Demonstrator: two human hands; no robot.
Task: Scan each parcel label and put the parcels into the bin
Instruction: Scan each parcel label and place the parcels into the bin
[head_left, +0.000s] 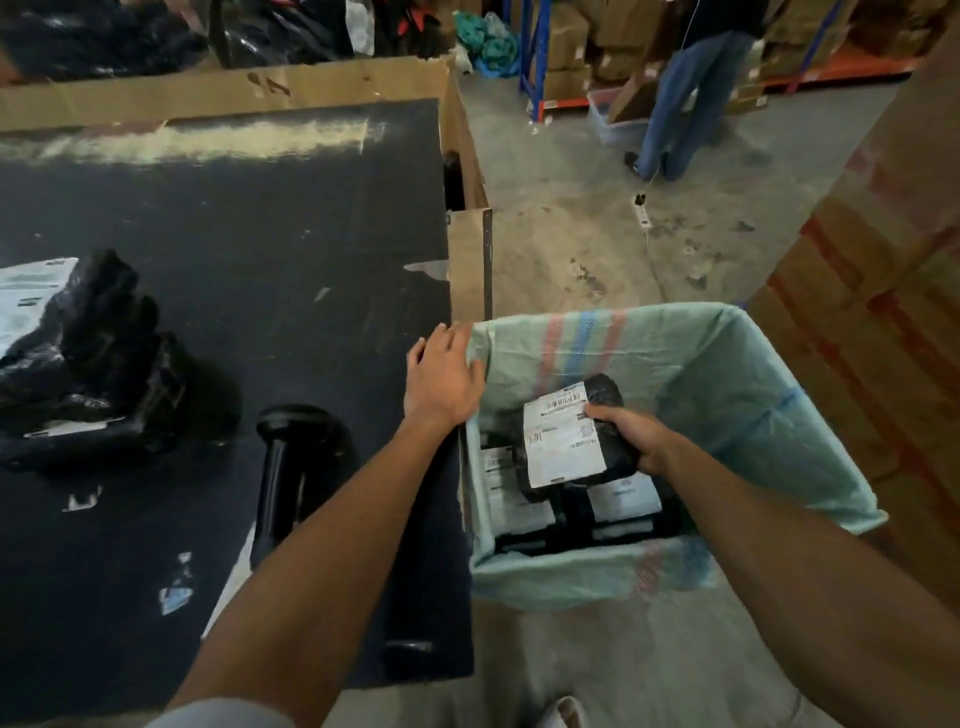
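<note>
Surroundings: black tabletop (270, 249) on the left w/ cardboard wall (223, 93) behind it; bin (727, 374) just beside table's right edge, on concrete floor (571, 218). Stacked cartons (883, 312) at right; shelving w/ boxes (571, 52) at rear, another person (691, 93) standing there.
In the way: left forearm crosses over the scanner (291, 467), which lies on the table; parcel in hand covers part of those below.
Counts: 1 parcel (576, 431) held, at least 3 labelled ones lower in bin; pile of black parcels (88, 364) at table's left, no. unclear; 1 scanner.
Materials: parcel = glossy black poly wrap, lumpy, w/ white rectangular label (561, 436), barcode on top edge. Bin lined w/ pale green woven sack, red + blue stripes. Table surface scuffed, bits of torn label stuck on.
Left hand (441, 374): flat, fingers relaxed, resting at table edge, touching bin rim.
Right hand (628, 431): fingers curled round parcel's right side, holding it inside bin's mouth, label up.
</note>
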